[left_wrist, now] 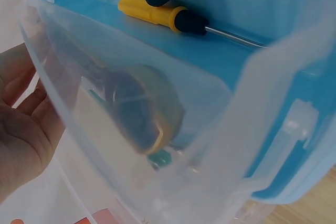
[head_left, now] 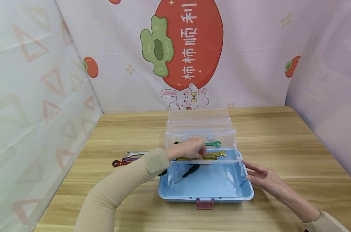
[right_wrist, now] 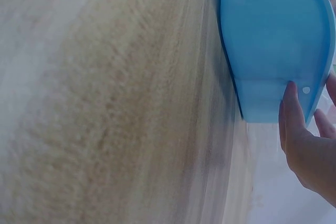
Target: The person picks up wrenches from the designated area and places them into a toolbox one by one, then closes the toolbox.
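Note:
An open light-blue toolbox (head_left: 205, 199) has clear plastic trays (head_left: 201, 126) raised at its back. My left hand (head_left: 188, 149) bends its fingers down over the lower tray, beside gold wrenches (head_left: 222, 154); I cannot tell whether it pinches one. A green wrench (head_left: 214, 144) lies farther back. Through the clear plastic, the left wrist view shows a tape measure (left_wrist: 139, 108). On the box floor lie a black-handled screwdriver (head_left: 191, 170) and a yellow-and-black screwdriver (left_wrist: 163, 15). Fairly straight fingers of my right hand (head_left: 264, 177) touch the box's right outer side near the rim.
Left of the box, partly behind the left sleeve (head_left: 120, 190), lie a silver wrench (head_left: 132, 154), a purple wrench (head_left: 127, 159) and a red wrench (head_left: 118, 163). A pink latch (head_left: 205, 204) hangs at the box front. Printed cloth walls (head_left: 114, 38) surround the wooden table (head_left: 268, 135).

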A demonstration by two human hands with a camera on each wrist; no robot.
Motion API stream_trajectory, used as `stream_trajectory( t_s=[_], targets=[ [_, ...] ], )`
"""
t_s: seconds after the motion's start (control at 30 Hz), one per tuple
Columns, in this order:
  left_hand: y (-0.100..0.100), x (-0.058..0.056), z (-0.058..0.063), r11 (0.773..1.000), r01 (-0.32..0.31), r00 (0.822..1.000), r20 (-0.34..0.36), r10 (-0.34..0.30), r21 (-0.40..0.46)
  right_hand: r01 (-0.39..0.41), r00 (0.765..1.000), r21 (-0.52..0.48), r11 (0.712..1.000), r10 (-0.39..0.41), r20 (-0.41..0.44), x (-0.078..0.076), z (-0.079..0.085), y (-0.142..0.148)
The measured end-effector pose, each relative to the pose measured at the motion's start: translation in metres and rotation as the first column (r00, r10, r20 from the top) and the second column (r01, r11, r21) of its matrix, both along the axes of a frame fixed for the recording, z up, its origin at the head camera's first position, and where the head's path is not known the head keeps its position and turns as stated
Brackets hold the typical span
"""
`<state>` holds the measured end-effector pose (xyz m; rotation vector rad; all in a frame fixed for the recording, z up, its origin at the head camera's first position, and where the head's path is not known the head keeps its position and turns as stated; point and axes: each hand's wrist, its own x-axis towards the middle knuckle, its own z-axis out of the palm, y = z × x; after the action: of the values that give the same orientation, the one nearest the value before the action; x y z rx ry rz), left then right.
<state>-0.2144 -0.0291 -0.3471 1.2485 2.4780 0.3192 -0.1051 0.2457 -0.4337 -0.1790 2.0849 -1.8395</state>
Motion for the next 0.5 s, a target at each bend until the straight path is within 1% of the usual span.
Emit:
stream_trajectory(
  t_s=[0.17, 0.33, 0.5],
  targets=[
    [-0.0002, -0.0014, -0.0010, 1.000, -0.003, 1.000, 0.003, 0.003, 0.003, 0.018, 0.999, 0.047, 0.999, -0.020, 0.030, -0.0014, 0.0017, -0.0001],
    [-0.0001, -0.0018, -0.0010, 1.000, -0.013, 1.000, 0.012, 0.013, -0.001, 0.017, 1.000, 0.042, 0.999, -0.018, 0.023, -0.0009, 0.0014, 0.0001],
    [0.0000, -0.0022, -0.0015, 1.000, -0.015, 1.000, 0.008, 0.015, -0.012, 0.020, 1.000, 0.031, 0.999, -0.020, 0.004, -0.0002, 0.0010, 0.0003]
  ],
)
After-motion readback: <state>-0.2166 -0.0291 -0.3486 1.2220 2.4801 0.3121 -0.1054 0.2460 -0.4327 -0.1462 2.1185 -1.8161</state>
